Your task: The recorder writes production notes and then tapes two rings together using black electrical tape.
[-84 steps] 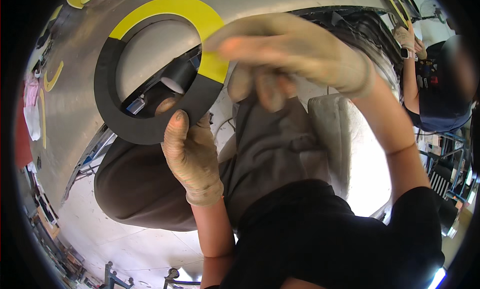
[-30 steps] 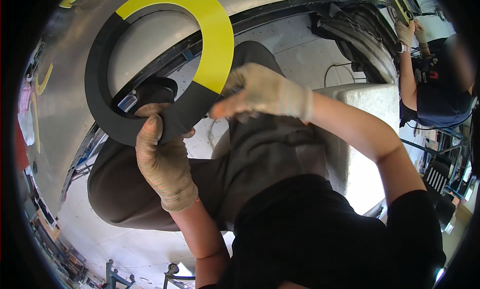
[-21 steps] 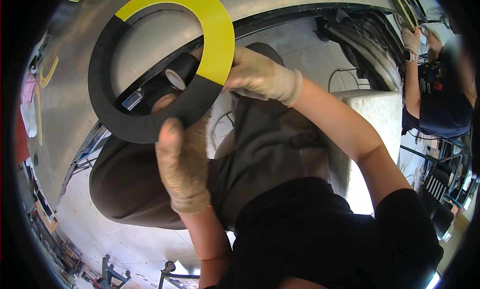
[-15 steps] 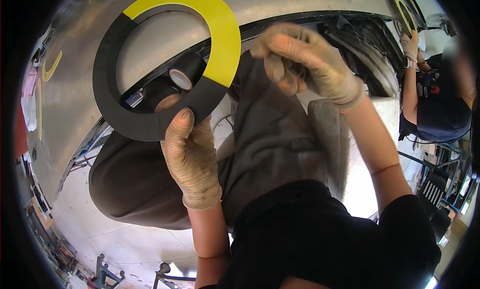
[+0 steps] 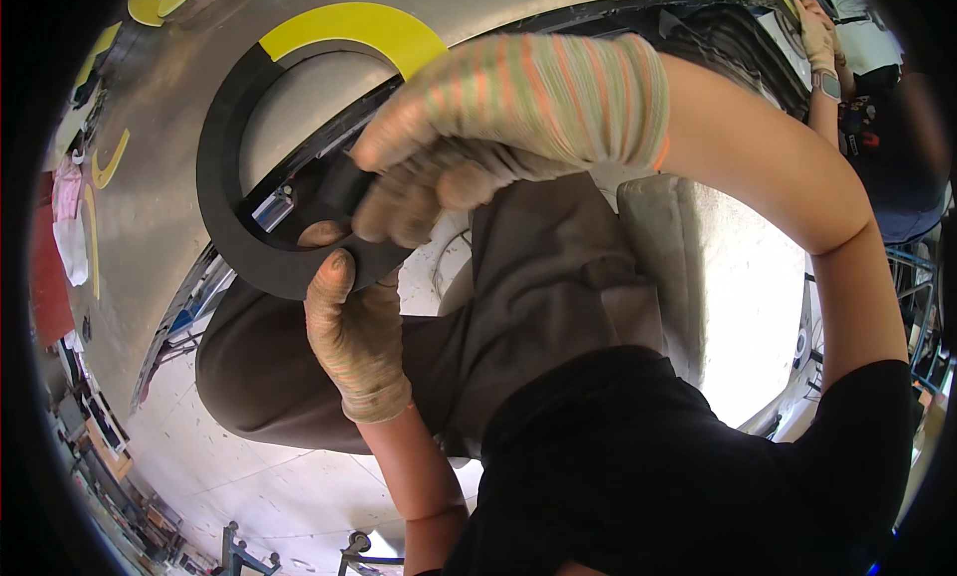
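One ring (image 5: 224,177), yellow along the top, black around the left and bottom, is held up by the edge of the metal counter (image 5: 150,227). The left hand (image 5: 357,322) pinches its lower rim, thumb on the near face. The right hand (image 5: 488,118), blurred, curls across the ring's right side; I can't tell whether it touches or grips anything. I'd judge the handling unfinished: the ring isn't set down, though whether the colours mark parts done and left is unclear.
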Motion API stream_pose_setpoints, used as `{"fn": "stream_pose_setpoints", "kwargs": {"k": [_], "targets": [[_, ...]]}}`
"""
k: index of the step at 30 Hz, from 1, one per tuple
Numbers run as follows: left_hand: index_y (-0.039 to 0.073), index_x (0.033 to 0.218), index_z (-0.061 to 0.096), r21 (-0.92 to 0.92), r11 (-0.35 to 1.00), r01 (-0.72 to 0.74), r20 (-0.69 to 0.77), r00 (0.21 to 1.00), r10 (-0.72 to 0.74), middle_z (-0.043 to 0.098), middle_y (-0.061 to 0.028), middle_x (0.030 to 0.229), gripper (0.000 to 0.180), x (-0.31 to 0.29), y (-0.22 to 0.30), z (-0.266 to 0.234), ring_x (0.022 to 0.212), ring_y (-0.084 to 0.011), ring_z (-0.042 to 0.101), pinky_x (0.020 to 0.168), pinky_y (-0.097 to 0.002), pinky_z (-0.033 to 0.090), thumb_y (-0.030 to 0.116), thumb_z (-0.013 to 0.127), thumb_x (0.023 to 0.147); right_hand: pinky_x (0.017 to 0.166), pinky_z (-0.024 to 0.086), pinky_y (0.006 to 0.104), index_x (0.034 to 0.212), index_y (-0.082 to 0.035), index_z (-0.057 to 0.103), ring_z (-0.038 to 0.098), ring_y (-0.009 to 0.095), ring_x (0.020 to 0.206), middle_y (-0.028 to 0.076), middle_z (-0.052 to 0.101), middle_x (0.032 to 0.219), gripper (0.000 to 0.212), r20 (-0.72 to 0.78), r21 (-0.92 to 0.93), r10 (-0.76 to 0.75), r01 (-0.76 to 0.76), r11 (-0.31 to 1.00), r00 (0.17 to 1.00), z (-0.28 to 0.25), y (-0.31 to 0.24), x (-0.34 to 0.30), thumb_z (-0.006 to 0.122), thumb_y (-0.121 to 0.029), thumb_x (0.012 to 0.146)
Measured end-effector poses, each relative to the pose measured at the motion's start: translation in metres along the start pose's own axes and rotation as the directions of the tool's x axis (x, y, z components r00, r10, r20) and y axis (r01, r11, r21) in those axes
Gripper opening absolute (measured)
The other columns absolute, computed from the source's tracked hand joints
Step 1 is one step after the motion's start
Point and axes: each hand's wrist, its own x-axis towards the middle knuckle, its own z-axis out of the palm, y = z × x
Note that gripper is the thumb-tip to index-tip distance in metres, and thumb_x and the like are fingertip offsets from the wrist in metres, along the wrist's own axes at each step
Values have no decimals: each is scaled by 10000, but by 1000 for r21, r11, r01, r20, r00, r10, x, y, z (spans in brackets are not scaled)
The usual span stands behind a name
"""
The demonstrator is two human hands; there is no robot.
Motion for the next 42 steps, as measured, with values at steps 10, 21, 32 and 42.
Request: {"fn": "stream_pose_setpoints", "kwargs": {"k": [10, 21, 32, 42], "targets": [[-16, 1010, 636, 328, 939, -104, -82, 987, 138, 642, -100, 853, 321, 16, 10, 3, 733, -185, 614, 645, -303, 491, 276, 699, 894, 557, 502, 234, 1180, 51, 621, 634, 115, 593, 96, 720, 935, 304, 53, -621, -473, 400, 674, 880, 27, 13, -55, 575, -187, 996], [12, 1209, 629, 94, 991, -93, -102, 989, 103, 672, -91, 1137, 419, 20, 4, 2, 1122, -213, 622, 1041, -436, 469, 302, 703, 915, 768, 524, 290, 1339, 25, 564, 637, 101, 887, 63, 691, 1035, 746, 131, -485, -613, 590, 646, 779, -78, 103, 85, 829, -445, 824], [-36, 1216, 619, 59, 988, -140, -181, 972, 149, 640, -155, 1249, 388, 11, -13, 22, 1187, -273, 615, 1121, -447, 439, 187, 701, 910, 635, 521, 244, 1144, 11, 667, 656, 133, 676, 46, 670, 779, 401, -175, -463, -188, 88, 882, 966, -20, 13, -40, 618, -350, 978], [-18, 1262, 586, -20, 993, -115, -42, 993, 114, 607, -181, 1280, 368, 10, -10, 13, 1236, -266, 579, 1122, -433, 450, 178, 641, 955, 797, 551, 209, 1031, -42, 709, 681, 69, 865, 22, 772, 1028, 168, 386, -863, -426, 484, 145, 818, -12, -9, 23, 595, -145, 964]]}}
